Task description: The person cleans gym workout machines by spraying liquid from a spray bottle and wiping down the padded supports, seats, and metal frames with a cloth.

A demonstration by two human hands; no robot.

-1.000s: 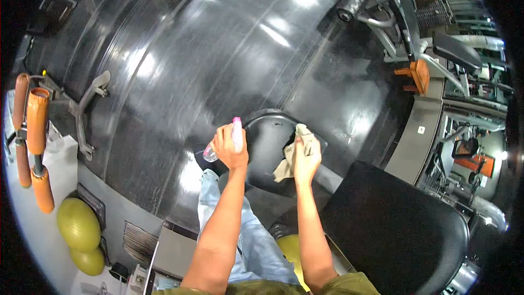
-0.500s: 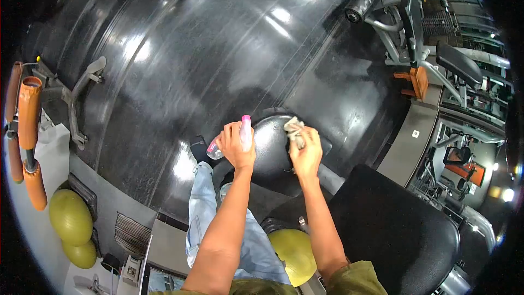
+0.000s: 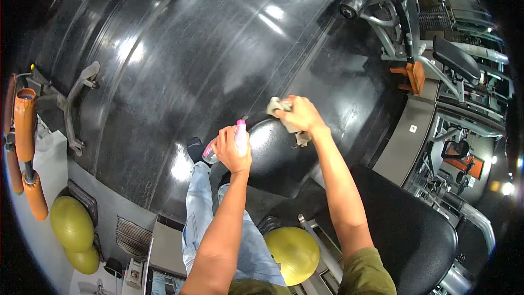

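Note:
My left hand [image 3: 231, 152] is closed around a clear spray bottle [image 3: 240, 137] with pink parts, held by the left side of a black padded seat [image 3: 278, 161]. Bunched in my right hand [image 3: 304, 116] is a pale cloth [image 3: 278, 107], with a loose end hanging down toward the pad. That hand is at the seat's far edge; whether the cloth touches the pad there I cannot tell. Light shines off the pad's glossy left part.
A larger black bench pad [image 3: 401, 229] lies close on my right. Below sits a yellow-green exercise ball [image 3: 292, 254], with more balls [image 3: 72, 224] at the left. Gym machines [image 3: 406, 22] stand at the upper right, and orange padded handles [image 3: 25, 125] at the far left.
My right hand has moved forward with the cloth, from above the pad to its far edge. The left hand keeps the bottle and has shifted only slightly in view.

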